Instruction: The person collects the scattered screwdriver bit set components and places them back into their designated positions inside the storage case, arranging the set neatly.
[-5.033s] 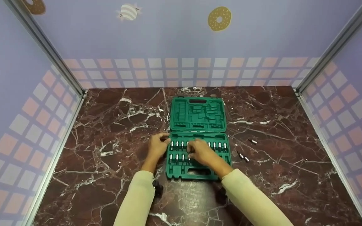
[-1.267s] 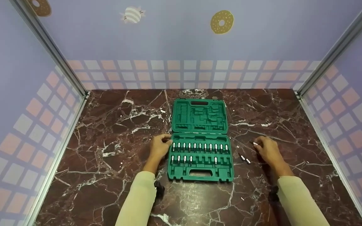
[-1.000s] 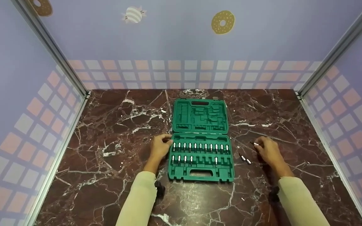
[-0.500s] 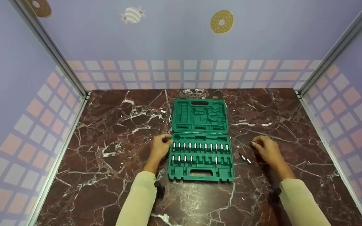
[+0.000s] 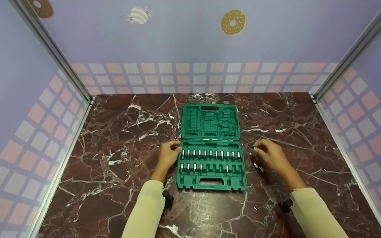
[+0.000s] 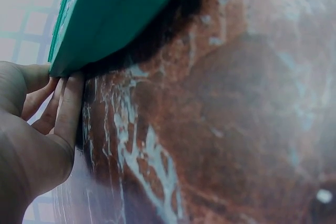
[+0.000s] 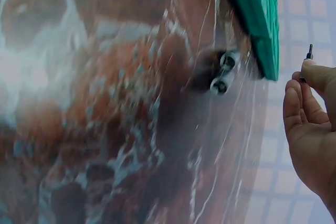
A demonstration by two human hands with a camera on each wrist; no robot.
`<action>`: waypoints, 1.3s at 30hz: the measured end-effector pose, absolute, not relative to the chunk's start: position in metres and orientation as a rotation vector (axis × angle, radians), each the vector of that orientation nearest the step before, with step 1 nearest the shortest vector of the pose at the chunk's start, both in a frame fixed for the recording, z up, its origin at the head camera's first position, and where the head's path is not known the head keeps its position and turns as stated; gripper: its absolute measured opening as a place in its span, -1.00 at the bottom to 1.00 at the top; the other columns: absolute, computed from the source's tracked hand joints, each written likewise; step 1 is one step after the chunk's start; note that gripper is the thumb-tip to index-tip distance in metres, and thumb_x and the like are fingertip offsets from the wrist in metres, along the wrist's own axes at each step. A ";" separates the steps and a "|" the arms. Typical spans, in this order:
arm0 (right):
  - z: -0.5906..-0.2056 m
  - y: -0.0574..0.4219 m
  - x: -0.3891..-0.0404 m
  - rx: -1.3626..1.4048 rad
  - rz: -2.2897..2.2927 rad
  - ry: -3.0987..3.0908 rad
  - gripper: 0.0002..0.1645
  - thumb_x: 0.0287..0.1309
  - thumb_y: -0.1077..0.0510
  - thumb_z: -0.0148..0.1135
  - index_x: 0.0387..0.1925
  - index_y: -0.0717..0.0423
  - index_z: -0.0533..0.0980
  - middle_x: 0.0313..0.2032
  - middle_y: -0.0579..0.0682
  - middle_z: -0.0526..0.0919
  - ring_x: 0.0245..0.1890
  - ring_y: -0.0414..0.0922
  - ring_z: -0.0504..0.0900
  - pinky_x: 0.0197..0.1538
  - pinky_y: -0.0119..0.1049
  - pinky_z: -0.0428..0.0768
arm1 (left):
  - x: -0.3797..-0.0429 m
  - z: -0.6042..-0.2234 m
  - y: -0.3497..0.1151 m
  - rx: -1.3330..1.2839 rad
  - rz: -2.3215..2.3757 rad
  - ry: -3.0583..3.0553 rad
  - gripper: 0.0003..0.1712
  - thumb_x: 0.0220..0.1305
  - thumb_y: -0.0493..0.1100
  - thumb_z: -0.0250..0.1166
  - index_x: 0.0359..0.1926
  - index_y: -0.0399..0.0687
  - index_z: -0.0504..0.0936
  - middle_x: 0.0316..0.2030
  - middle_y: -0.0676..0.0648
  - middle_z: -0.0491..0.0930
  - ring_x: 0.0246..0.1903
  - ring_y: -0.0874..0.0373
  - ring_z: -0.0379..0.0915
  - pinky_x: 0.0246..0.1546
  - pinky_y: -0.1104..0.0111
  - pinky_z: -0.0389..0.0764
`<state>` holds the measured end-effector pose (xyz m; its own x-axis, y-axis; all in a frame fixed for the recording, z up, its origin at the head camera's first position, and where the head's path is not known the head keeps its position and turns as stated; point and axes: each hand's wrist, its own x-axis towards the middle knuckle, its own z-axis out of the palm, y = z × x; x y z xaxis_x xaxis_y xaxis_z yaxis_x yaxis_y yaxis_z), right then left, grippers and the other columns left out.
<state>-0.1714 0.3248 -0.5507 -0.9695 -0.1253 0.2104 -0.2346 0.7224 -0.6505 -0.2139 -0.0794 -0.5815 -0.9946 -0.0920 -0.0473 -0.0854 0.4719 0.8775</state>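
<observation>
A green socket case (image 5: 210, 183) lies unfolded on the table, its lid away from me. Silver-topped bit sockets (image 5: 205, 154) stand in two rows in its near half, the back row longer. My left hand (image 5: 168, 154) holds the case's left edge, thumb at the rim and fingers against the side, as the left wrist view shows. Right of the case, my right hand (image 5: 271, 157) pinches a bit socket (image 7: 310, 53) between thumb and fingertips, its thin dark tip pointing up in the right wrist view. Below that hand lie two loose bit sockets (image 7: 224, 72).
The table (image 5: 121, 198) has a dark red marbled top with white veins. Patterned purple walls (image 5: 190, 43) enclose it at the back and both sides. Unfilled slots show in the case's front row, on either side of a lone socket.
My right hand has picked up the bit socket that lay at the right and moved left with it, towards the case. My left hand stays at the case's edge.
</observation>
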 end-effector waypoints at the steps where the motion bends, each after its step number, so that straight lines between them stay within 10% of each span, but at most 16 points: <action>1: -0.549 0.321 -0.171 0.306 1.094 -2.766 -0.88 0.31 0.32 0.35 -0.14 0.19 0.65 -0.21 0.07 0.71 -0.27 -0.11 0.61 -0.17 -0.27 0.58 | -0.213 -0.582 -0.080 0.160 -1.602 -2.691 -0.77 0.36 -0.26 0.38 0.00 -0.14 0.79 -0.13 -0.15 0.77 -0.07 -0.06 0.67 0.03 0.06 0.64; 39: -0.535 0.191 -0.169 0.974 1.074 -2.952 -0.88 0.31 0.23 0.37 -0.14 0.08 0.74 -0.19 -0.04 0.73 -0.23 -0.16 0.67 -0.17 -0.29 0.66 | -0.212 -0.580 -0.079 0.168 -1.600 -2.677 -0.79 0.34 -0.28 0.39 -0.02 -0.16 0.79 -0.15 -0.17 0.77 -0.09 -0.07 0.68 0.02 0.06 0.65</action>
